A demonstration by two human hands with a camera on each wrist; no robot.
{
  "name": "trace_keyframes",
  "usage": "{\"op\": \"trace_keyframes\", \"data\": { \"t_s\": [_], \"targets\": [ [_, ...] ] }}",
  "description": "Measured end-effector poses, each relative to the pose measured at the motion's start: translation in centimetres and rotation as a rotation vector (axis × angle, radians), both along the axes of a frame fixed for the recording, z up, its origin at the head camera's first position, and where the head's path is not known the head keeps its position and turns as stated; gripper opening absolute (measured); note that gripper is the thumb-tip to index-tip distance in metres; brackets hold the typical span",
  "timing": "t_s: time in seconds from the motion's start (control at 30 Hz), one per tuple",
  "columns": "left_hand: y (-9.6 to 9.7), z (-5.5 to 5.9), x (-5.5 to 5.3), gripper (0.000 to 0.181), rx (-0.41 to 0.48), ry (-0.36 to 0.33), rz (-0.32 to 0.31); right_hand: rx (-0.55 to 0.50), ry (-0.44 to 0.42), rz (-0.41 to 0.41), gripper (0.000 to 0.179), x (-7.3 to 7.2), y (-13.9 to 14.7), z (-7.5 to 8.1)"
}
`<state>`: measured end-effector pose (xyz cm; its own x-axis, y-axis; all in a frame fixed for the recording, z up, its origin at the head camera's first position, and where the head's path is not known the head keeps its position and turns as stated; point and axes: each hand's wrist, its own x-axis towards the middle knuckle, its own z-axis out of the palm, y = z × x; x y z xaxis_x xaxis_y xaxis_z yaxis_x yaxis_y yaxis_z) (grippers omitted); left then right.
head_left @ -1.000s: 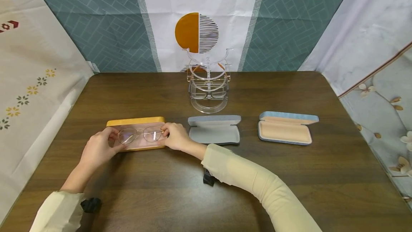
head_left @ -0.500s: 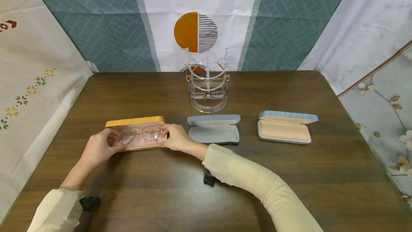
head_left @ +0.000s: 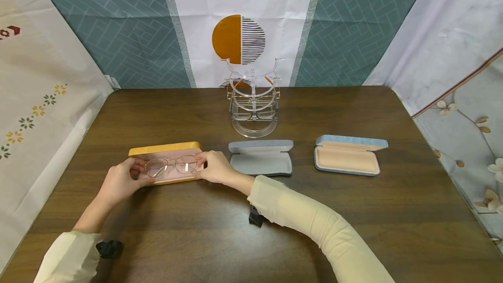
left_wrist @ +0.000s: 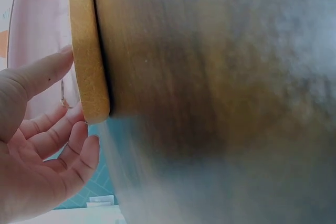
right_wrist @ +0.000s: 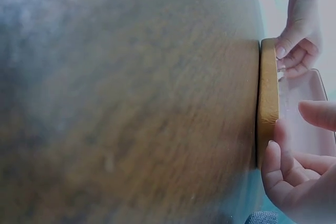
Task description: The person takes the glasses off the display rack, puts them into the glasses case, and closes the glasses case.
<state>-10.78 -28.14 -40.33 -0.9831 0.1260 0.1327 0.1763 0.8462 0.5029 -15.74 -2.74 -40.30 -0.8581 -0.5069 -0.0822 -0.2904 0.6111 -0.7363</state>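
In the head view, a pair of thin gold wire-rimmed eyeglasses (head_left: pixel 170 164) lies over the pink lining of an open yellow glasses case (head_left: pixel 165 146). My left hand (head_left: pixel 119 181) is at the left end of the frame. The left wrist view shows its thumb at the case's yellow rim (left_wrist: pixel 88 51), spread apart from the fingers, which are beside a hinge of the eyeglasses (left_wrist: pixel 64 102). At the other end is my right hand (head_left: pixel 215 167). In the right wrist view its thumb and fingers are parted, with fingertips right at the case rim (right_wrist: pixel 269 93).
An open grey glasses case (head_left: pixel 261 163) lies right of the right hand, and a blue one with peach lining (head_left: pixel 347 161) farther right. Behind them stands a clear tiered display rack (head_left: pixel 254 132) bearing eyeglasses. The wooden table (head_left: pixel 188 239) meets hanging cloths at the back and sides.
The eyeglasses have shifted slightly down and to the right between the fingers, closer into the yellow case. Both hands have barely moved.
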Motion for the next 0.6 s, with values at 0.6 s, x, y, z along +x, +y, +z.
{"op": "trace_keyframes", "data": {
  "t_s": [0.6],
  "targets": [
    [-0.21,0.02,0.3,0.036,0.023,0.055,-0.03,-0.159,-0.093,-0.036,0.043,0.17,0.84,-0.06]
  ]
}}
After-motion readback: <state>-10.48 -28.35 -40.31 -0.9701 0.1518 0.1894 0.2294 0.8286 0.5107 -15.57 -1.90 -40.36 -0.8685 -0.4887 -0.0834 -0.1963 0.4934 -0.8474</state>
